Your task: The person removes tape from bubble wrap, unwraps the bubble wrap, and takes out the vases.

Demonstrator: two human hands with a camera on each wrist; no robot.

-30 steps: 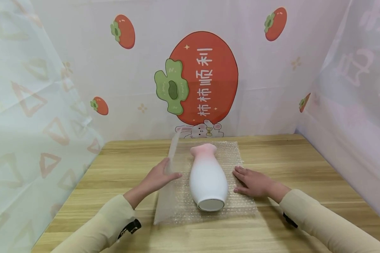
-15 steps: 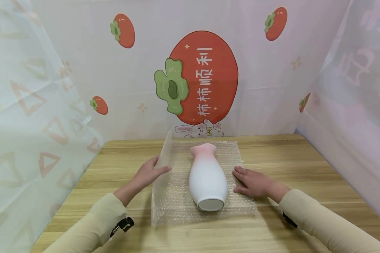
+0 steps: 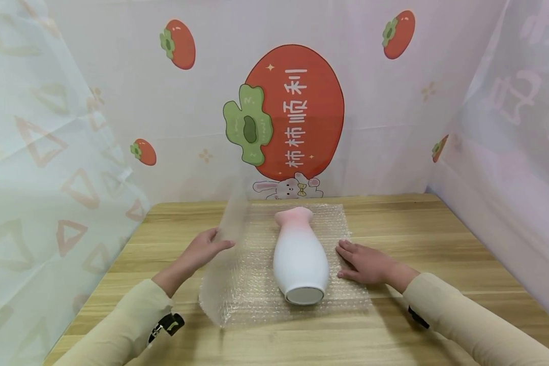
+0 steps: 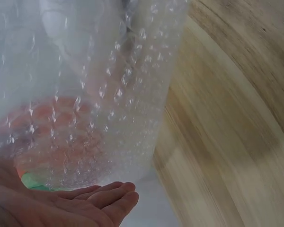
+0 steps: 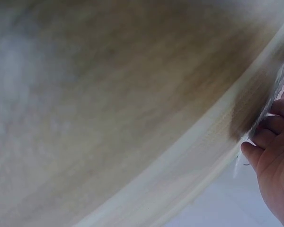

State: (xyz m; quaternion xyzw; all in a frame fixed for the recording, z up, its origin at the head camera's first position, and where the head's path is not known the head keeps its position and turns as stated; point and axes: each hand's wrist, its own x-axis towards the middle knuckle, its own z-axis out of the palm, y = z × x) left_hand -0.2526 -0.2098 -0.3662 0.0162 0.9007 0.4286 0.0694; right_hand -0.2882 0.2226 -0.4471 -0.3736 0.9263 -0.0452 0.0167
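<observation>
A white vase with a pink neck [image 3: 300, 259] lies on its side on a bubble wrap sheet [image 3: 261, 300], its base toward the near edge of the table. The sheet's left part [image 3: 226, 264] stands raised in a curve. My left hand [image 3: 201, 250] touches that raised part from the left, fingers extended; in the left wrist view the hand [image 4: 85, 203] lies with straight fingers beside the bubble wrap [image 4: 85, 94]. To the right of the vase, my right hand [image 3: 368, 264] rests flat on the sheet's right edge. The right wrist view shows the hand [image 5: 274, 151] at the wrap's edge.
The wooden table [image 3: 407, 229] spreads out on both sides of the sheet. A light backdrop with printed persimmons [image 3: 302, 112] rises behind its far edge, and pale curtains hang at the left [image 3: 50, 152] and right [image 3: 521, 142].
My left hand has moved left, and the raised flap of bubble wrap has tilted and spread leftward with it. The vase and my right hand have stayed in place.
</observation>
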